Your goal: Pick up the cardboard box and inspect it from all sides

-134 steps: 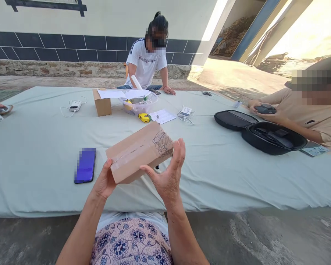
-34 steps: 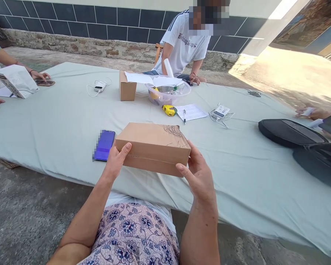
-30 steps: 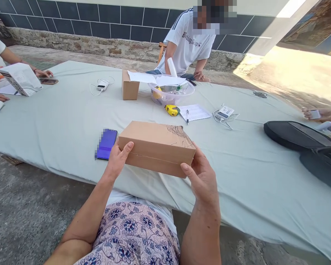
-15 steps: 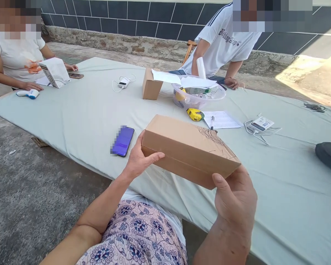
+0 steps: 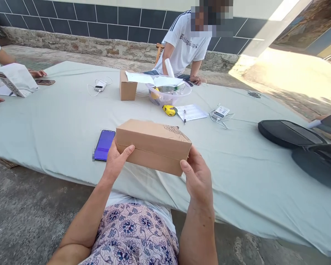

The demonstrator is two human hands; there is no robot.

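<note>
Half a second back the brown rectangular cardboard box [image 5: 153, 145] sat tilted, its right end dipping toward me; now it is level again, long side facing me, raised a little above the near edge of the worktop [image 5: 57, 125]. My left hand [image 5: 116, 162] is closed on the box's left end, thumb laid along the front face just under the lid seam, fingers hidden beneath. My right hand [image 5: 198, 176] clasps the right end, thumb pressed on the lower front corner and the other fingers tucked behind. On top of the box, at its far right, there is a dark scribbled pen mark [image 5: 174, 129].

Just left of the box a purple-screened smartphone [image 5: 104, 145] lies flat on the pale green cloth covering the worktop. Beyond the box lie a yellow tape measure [image 5: 169, 110] and, beside it, a printed sheet of paper with a pen on it [image 5: 191, 112]. Farther back stand a clear plastic bowl [image 5: 168, 94] filled with odds and ends and a smaller brown cardboard carton [image 5: 127, 88]. Behind those sits a person in a white T-shirt [image 5: 185, 43]. Well to the right of the box an open black zip case [image 5: 291, 133] rests on the cloth. Far to the left of the box, another person's hand [image 5: 38, 73] lies near a white paper package [image 5: 16, 78].
</note>
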